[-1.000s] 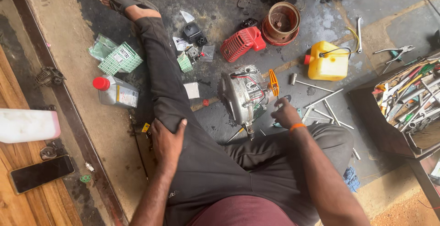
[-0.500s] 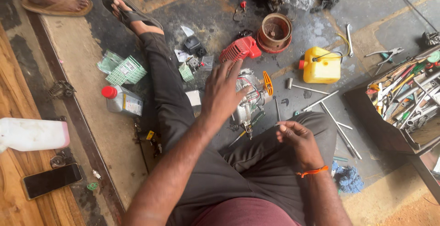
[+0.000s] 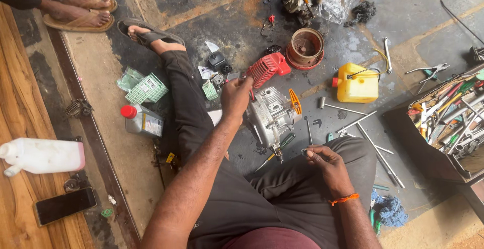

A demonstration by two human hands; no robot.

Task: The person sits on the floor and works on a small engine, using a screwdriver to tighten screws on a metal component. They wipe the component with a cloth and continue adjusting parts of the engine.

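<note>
Grey metal small engine block (image 3: 269,118) is set on the dark concrete floor (image 3: 242,32) between the person's legs, hemmed in by loose parts. The left hand (image 3: 236,96) is extended beyond it, fingertips pinched at the red ribbed plastic cover (image 3: 267,69). The right hand (image 3: 327,164) is curled, a small metal piece pinched at its fingertips. One yellow plastic fuel tank (image 3: 357,83) lies right. One open toolbox (image 3: 443,123) is crammed with hand tools.
</note>
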